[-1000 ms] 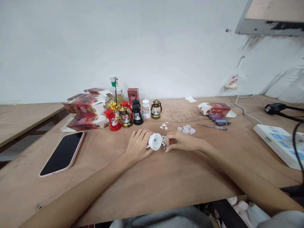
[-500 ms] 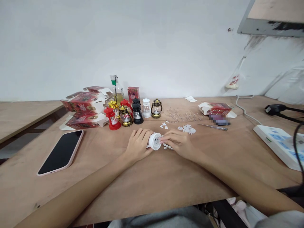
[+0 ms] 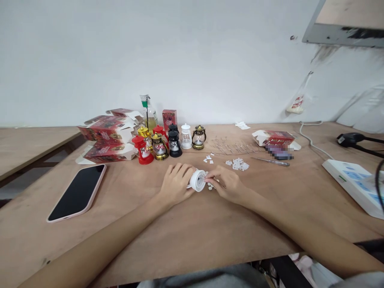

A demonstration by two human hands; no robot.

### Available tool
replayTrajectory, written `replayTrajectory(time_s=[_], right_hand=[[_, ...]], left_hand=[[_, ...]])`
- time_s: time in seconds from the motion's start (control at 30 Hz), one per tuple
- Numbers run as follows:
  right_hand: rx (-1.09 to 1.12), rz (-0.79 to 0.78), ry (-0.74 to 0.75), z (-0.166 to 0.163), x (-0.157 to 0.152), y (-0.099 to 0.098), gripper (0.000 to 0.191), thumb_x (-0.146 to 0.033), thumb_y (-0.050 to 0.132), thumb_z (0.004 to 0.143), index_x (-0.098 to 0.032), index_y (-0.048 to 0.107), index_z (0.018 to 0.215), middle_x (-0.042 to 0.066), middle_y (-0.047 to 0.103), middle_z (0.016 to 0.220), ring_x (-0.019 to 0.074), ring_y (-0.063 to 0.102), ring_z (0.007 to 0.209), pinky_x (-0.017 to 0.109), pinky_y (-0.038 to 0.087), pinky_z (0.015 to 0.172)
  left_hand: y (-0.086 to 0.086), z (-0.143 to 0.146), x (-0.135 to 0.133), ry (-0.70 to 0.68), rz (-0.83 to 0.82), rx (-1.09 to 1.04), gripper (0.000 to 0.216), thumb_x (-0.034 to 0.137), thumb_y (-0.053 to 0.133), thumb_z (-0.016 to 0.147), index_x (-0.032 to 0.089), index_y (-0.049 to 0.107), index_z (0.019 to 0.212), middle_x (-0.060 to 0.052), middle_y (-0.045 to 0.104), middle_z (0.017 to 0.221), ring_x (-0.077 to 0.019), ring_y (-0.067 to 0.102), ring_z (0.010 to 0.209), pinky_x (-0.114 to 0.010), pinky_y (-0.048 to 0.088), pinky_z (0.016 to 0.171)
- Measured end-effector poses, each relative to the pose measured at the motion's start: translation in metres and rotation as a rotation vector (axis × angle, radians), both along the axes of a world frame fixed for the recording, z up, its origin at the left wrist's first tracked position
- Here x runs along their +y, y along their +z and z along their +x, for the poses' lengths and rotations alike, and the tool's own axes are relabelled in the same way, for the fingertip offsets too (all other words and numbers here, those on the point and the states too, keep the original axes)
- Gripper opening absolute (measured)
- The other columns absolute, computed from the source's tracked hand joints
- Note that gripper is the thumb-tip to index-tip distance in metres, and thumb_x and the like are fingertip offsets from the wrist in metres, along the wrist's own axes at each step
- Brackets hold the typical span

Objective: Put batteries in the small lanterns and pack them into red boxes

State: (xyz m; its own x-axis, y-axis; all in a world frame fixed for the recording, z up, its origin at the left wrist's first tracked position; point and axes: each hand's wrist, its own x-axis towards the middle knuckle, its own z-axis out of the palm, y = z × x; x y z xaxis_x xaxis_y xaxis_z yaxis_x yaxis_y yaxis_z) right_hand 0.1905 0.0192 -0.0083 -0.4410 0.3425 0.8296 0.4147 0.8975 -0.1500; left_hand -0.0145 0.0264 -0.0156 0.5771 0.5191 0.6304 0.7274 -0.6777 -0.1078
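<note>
My left hand [image 3: 175, 183] is wrapped round a small white lantern [image 3: 198, 180] lying on its side on the wooden table [image 3: 192, 224], its round base turned toward me. My right hand [image 3: 226, 183] is right beside it, fingertips pinched at the lantern's base on something too small to make out. A few small pale round pieces [image 3: 211, 186] lie on the table just under my right fingers.
A row of little red, gold, black and white lanterns [image 3: 169, 142] stands behind, next to red boxes [image 3: 108, 140]. A phone [image 3: 78, 191] lies at left. White scraps [image 3: 238, 164], metal wires [image 3: 232, 147], a screwdriver [image 3: 270, 161] and a power strip [image 3: 354, 182] lie to the right.
My right hand moved from the small pieces on the table up to the lantern's base. My left hand tilted the lantern slightly; the view shifted a little.
</note>
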Motion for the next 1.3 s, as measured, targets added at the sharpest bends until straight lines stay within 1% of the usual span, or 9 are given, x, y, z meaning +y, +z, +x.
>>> replayTrajectory(time_s=[0.1,0.17,0.33,0.5,0.73,0.9,1.07,1.2,1.3], right_hand=[[-0.067,0.081,0.036,0.0008,0.0005,0.0013,0.009,-0.013,0.047,0.091,-0.02,0.052,0.092,0.002,0.064,0.072,0.0136,0.055,0.063,0.026,0.048,0.059],[-0.077,0.105,0.036,0.0009,0.0009,0.0015,0.009,-0.011,0.047,0.09,-0.019,0.052,0.092,0.003,0.064,0.072,0.0139,0.055,0.063,0.026,0.047,0.059],[-0.086,0.101,0.024,0.0011,0.0038,-0.0004,0.01,-0.011,0.044,0.091,-0.019,0.051,0.091,0.003,0.063,0.073,0.0149,0.055,0.064,0.027,0.047,0.059],[-0.139,0.165,0.012,0.0014,0.0054,0.0008,0.013,-0.009,0.041,0.092,-0.019,0.05,0.089,0.003,0.063,0.072,0.0144,0.054,0.062,0.026,0.045,0.056],[-0.145,0.195,0.021,0.0018,0.0056,0.0021,0.013,-0.008,0.042,0.091,-0.019,0.048,0.091,0.003,0.061,0.072,0.0157,0.053,0.062,0.027,0.044,0.058],[-0.228,0.23,0.024,0.003,0.0053,0.002,0.021,-0.003,0.037,0.088,-0.019,0.049,0.089,0.004,0.059,0.071,0.0163,0.049,0.061,0.028,0.041,0.058],[-0.298,0.268,-0.015,0.0037,0.0022,0.0054,0.02,-0.005,0.037,0.089,-0.019,0.05,0.084,0.004,0.057,0.068,0.0163,0.049,0.062,0.028,0.041,0.058],[-0.285,0.257,-0.015,0.0032,0.0006,0.0069,0.018,-0.004,0.04,0.088,-0.019,0.051,0.086,0.004,0.059,0.07,0.0159,0.05,0.062,0.028,0.042,0.058],[-0.237,0.197,0.022,0.0035,0.002,0.0054,0.017,-0.007,0.04,0.09,-0.02,0.051,0.089,0.003,0.06,0.072,0.0156,0.052,0.062,0.028,0.044,0.058]], left_hand=[[0.0001,0.0007,-0.0002,0.009,0.014,0.004,0.027,0.037,0.055,0.082,0.017,0.058,0.099,-0.008,0.066,0.099,-0.0225,0.054,0.085,-0.036,0.032,0.069],[0.0,0.0014,-0.0002,0.012,0.018,-0.004,0.026,0.036,0.057,0.081,0.017,0.058,0.098,-0.007,0.066,0.099,-0.022,0.054,0.085,-0.036,0.032,0.069],[-0.0008,0.0008,0.0003,0.029,-0.001,-0.012,0.025,0.035,0.059,0.08,0.017,0.058,0.098,-0.006,0.066,0.099,-0.0213,0.053,0.085,-0.035,0.032,0.069],[-0.0016,-0.0009,0.0007,0.012,-0.004,-0.002,0.027,0.034,0.06,0.079,0.016,0.058,0.098,-0.007,0.066,0.099,-0.0218,0.053,0.085,-0.035,0.032,0.069],[-0.0006,0.0,0.0002,-0.002,0.018,0.027,0.024,0.034,0.057,0.081,0.016,0.058,0.098,-0.008,0.066,0.099,-0.022,0.053,0.084,-0.036,0.032,0.07],[-0.0007,-0.0004,-0.0004,0.001,0.031,0.042,0.024,0.033,0.056,0.081,0.016,0.059,0.099,-0.008,0.065,0.098,-0.0221,0.054,0.085,-0.036,0.033,0.07],[-0.0005,0.0001,-0.0015,0.006,0.081,0.055,0.024,0.033,0.054,0.082,0.015,0.059,0.098,-0.009,0.066,0.097,-0.0223,0.053,0.083,-0.037,0.032,0.07],[-0.0008,0.0007,-0.0016,0.0,0.074,0.064,0.027,0.036,0.052,0.084,0.015,0.059,0.098,-0.009,0.066,0.097,-0.0219,0.053,0.082,-0.037,0.032,0.07],[-0.0008,0.0005,-0.0012,-0.01,0.062,0.075,0.027,0.036,0.049,0.085,0.016,0.06,0.1,-0.01,0.065,0.099,-0.0225,0.052,0.085,-0.037,0.033,0.071]])
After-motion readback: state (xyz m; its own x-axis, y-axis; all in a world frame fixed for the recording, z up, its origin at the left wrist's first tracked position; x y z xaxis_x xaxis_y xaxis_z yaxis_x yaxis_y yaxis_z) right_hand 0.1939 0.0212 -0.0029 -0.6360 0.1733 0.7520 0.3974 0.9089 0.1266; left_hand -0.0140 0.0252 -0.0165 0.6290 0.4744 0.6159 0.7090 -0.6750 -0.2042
